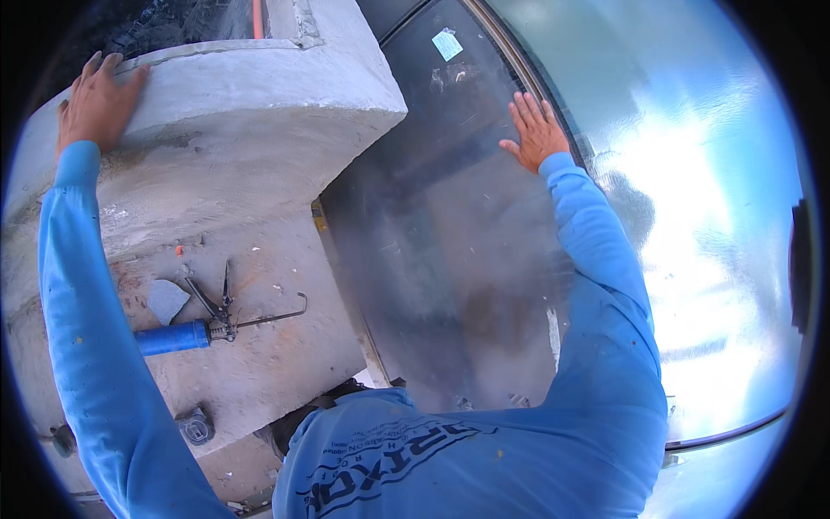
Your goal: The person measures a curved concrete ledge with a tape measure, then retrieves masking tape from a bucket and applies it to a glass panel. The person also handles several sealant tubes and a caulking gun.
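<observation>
My left hand (100, 105) rests on the top edge of a grey concrete ledge (251, 86) at the upper left, its fingers spread and holding nothing. Against a dark glass panel (432, 233) on the right lies my right hand (538, 131), flat with the fingers stretched out, close to the panel's metal frame (510, 43). A pale green sticker (447, 44) is stuck near the top of the glass. Between my arms, a caulking gun (186, 336) with a blue barrel lies on a dusty concrete surface (285, 363), away from both hands.
A flat grey stone piece (167, 301) lies beside the caulking gun. Nearer me sits a dark tape measure (195, 426). A small orange bit (179, 251) is near the ledge's base. Bright reflective glass (683, 216) fills the right side. An orange tube (258, 19) stands behind the ledge.
</observation>
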The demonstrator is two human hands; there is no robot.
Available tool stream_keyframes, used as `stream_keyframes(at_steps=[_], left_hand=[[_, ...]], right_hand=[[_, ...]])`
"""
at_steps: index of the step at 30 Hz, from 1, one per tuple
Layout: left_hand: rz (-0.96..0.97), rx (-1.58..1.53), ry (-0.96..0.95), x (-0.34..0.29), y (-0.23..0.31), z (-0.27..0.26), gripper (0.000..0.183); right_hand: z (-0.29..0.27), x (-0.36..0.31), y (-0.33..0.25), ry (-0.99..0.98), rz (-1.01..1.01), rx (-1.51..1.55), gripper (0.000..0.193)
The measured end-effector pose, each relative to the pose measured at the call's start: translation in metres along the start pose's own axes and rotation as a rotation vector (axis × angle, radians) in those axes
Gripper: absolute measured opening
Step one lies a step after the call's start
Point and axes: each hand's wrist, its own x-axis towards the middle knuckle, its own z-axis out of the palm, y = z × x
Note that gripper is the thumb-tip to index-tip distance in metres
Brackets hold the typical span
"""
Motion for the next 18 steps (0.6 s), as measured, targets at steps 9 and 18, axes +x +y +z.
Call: stream_keyframes(at_steps=[9,18], left_hand=[[0.01,-0.02,-0.051,-0.008,0.008,-0.017,0.064],[0.018,0.081,0.043,0.007,-0.009,0.014,0.066]], right_hand=[[0.031,-0.019,-0.114,-0.15,-0.346,0.165,0.08],[0.013,0.032,-0.04,0.092,0.159,0.025,0.078]])
